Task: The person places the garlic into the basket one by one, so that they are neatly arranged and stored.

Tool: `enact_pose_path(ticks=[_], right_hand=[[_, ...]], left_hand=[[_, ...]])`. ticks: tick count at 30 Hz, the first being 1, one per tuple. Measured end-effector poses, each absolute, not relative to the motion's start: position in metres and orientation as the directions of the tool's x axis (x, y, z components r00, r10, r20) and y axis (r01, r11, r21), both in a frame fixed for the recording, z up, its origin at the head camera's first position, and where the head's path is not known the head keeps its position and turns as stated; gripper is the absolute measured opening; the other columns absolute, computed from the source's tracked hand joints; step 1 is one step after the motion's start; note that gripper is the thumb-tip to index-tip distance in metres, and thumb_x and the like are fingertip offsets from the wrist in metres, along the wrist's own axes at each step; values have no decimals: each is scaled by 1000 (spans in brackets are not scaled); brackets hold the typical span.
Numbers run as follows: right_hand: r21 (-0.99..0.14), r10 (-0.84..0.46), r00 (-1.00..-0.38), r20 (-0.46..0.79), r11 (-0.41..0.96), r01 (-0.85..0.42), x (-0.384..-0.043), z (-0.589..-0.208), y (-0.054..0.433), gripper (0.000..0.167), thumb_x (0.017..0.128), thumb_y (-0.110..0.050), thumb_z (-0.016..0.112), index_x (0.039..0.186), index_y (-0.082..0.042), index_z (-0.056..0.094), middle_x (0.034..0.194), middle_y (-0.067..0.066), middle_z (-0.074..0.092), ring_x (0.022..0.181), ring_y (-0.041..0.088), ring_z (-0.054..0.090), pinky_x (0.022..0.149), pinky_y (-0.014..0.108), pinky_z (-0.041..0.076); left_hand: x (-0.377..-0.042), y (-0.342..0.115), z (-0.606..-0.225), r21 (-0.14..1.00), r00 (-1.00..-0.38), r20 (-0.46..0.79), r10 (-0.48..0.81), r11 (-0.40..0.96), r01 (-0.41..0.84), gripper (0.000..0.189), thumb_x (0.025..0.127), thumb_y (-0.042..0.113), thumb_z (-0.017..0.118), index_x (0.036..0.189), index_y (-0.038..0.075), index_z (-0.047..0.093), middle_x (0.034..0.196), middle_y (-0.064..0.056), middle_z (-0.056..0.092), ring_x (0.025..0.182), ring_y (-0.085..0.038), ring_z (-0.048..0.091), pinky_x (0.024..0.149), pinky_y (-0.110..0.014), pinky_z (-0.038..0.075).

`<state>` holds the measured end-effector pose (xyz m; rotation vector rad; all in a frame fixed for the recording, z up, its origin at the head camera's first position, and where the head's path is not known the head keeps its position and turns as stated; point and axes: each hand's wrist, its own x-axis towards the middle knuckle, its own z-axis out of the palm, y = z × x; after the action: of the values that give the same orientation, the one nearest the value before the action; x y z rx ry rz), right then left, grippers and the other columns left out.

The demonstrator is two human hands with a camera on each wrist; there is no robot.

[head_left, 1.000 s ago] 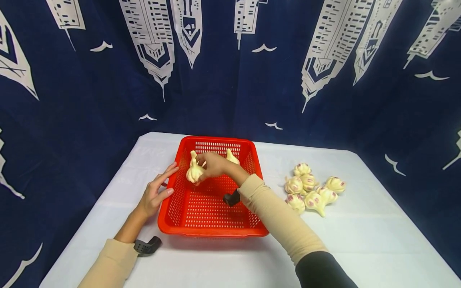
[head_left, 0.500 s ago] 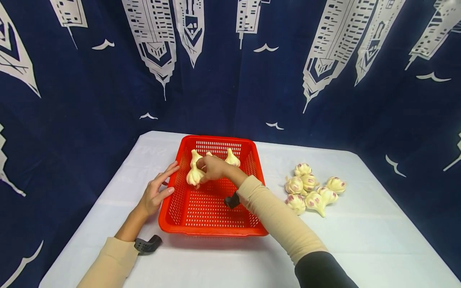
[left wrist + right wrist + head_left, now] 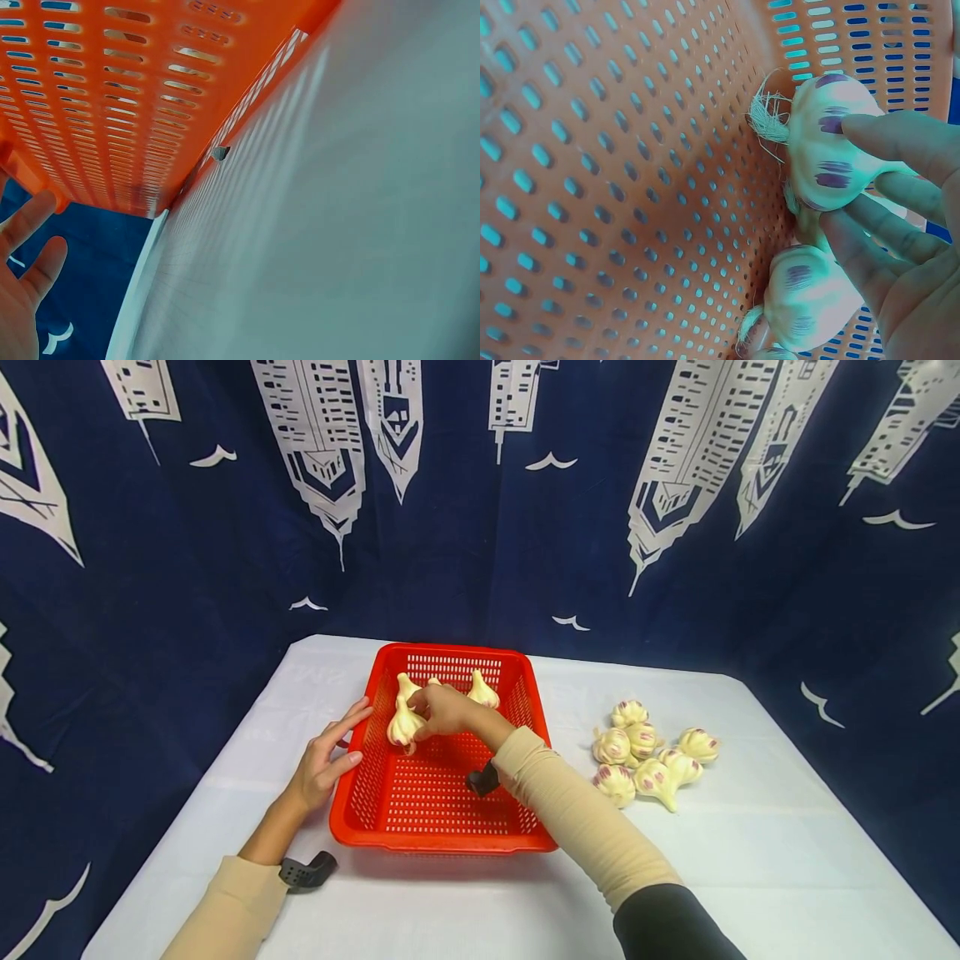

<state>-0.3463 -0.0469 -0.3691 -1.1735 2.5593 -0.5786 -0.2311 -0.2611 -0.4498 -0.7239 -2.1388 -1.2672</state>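
- The right hand (image 3: 444, 708) pinches a cream-white, teardrop-shaped garlic bulb with purple streaks (image 3: 403, 725) between thumb and fingers, inside the basket by its left wall; whether the bulb's weight rests on the floor I cannot tell.
- The bulb's root tuft (pale and stringy in the right wrist view) points away from the gripping fingers.
- The left hand (image 3: 321, 767) grips nothing: its fingers are stretched out, tips touching the left rim of the red, rectangular, perforated plastic basket (image 3: 442, 841).
- A second cream garlic bulb (image 3: 407, 685) lies just behind the held one, and another pale, pointed bulb (image 3: 482, 692) sits near the back right corner; one between them is mostly hidden by the right hand.
- Right of the basket, well apart from it, a loose cluster of cream-and-purple garlic bulbs (image 3: 657, 781) lies on the white cloth-covered table (image 3: 765, 860).
- Behind hangs a navy fabric backdrop with white printed buildings (image 3: 480, 552).
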Motion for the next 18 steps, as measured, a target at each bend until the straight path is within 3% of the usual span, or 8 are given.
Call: enact_pose_path(ticks=[18], right_hand=[[-424,-756,-652,-67,613,-667,-346,-365,-43,53,81,-16,82,128,0,63,115,9,71,105,19,66,88,24,49]], left_hand=[[-230,-259,-449,608,-707,686,171,398,686,58,82,11,51,139,-3,53,151,-18,43,118,-22,51,77,-33,40]])
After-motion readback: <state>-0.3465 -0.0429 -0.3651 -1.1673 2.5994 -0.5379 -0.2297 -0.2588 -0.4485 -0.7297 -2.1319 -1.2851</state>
